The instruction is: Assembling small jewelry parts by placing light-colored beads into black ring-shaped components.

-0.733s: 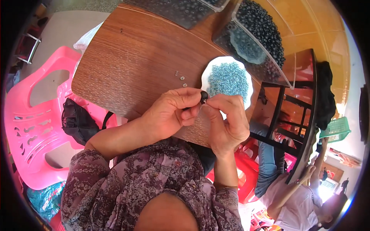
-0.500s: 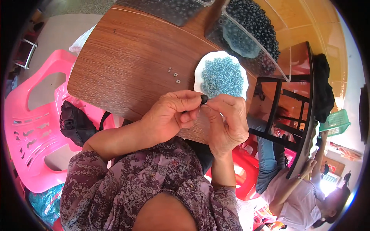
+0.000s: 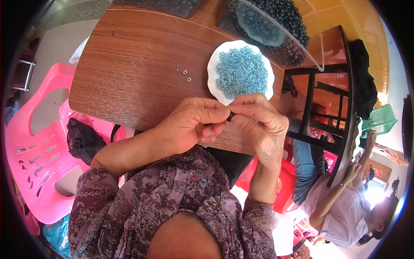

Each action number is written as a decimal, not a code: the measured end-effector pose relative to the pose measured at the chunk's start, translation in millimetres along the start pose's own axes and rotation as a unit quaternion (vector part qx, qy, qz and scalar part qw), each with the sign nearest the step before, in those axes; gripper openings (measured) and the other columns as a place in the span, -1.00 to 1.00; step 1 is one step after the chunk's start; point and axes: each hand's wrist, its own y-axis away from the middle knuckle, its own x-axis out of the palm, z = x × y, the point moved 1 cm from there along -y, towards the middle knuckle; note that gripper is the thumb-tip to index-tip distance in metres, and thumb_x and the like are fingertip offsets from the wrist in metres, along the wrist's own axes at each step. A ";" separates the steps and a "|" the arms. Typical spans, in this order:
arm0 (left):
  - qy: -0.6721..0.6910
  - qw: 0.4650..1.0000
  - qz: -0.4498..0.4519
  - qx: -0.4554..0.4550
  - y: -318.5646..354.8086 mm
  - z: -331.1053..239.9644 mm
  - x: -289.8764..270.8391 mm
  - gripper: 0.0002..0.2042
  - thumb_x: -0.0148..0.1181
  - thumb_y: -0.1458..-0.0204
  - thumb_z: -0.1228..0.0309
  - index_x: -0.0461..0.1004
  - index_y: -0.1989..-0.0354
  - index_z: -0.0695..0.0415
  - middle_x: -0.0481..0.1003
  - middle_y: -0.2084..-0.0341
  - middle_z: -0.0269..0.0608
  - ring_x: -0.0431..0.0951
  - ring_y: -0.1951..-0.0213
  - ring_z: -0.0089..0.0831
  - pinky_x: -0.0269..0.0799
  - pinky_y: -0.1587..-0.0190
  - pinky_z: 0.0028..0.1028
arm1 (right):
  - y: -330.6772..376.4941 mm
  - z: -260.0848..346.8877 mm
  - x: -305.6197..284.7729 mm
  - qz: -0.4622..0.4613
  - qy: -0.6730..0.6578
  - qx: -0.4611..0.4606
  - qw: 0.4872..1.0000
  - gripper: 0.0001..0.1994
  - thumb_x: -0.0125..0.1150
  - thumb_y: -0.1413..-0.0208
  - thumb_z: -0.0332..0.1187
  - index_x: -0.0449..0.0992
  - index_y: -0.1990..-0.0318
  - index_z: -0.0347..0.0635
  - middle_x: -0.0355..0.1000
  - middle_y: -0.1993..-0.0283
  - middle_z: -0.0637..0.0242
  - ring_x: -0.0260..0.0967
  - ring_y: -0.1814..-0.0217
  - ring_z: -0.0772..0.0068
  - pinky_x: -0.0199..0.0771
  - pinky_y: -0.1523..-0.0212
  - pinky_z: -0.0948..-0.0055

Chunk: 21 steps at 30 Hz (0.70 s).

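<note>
In front of my chest, my left hand (image 3: pixel 196 121) and my right hand (image 3: pixel 261 123) meet at the fingertips over the near edge of the table. Both pinch a small black rubber-like piece (image 3: pixel 230 116), mostly covered by thumbs and forefingers. Just beyond them is a white scalloped plate (image 3: pixel 211 77), heaped with small translucent blue ring-like pieces (image 3: pixel 241 71). Several little metallic or clear rings (image 3: pixel 189 79) lie on the wood to the left of the plate.
The brown wooden table (image 3: pixel 129 64) carries a clear plastic box (image 3: pixel 321 64) of black rings at the far right and another dark-filled box (image 3: pixel 166 5) beside it. A pink chair (image 3: pixel 26 129) holding a black bag (image 3: pixel 84 138) stands left. Another person (image 3: pixel 336 211) sits at right near a green basket (image 3: pixel 381 120).
The right thumb and fingers have closed in over the black piece, so less of it shows. Table and plate appear slightly higher and further left as the view shifts.
</note>
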 end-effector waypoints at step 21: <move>0.140 0.983 -0.012 0.115 -21.1 13.3 14.2 -0.79 0.00 -0.17 0.29 0.38 0.22 0.20 0.45 0.16 -0.15 0.45 0.17 -0.46 0.34 0.02 -0.46 | 26.2 -22.4 51.1 -0.174 0.381 -0.171 0.892 -0.62 0.16 0.36 -0.56 0.57 0.23 -0.18 0.29 0.39 0.38 0.18 0.40 0.38 0.22 0.42 0.43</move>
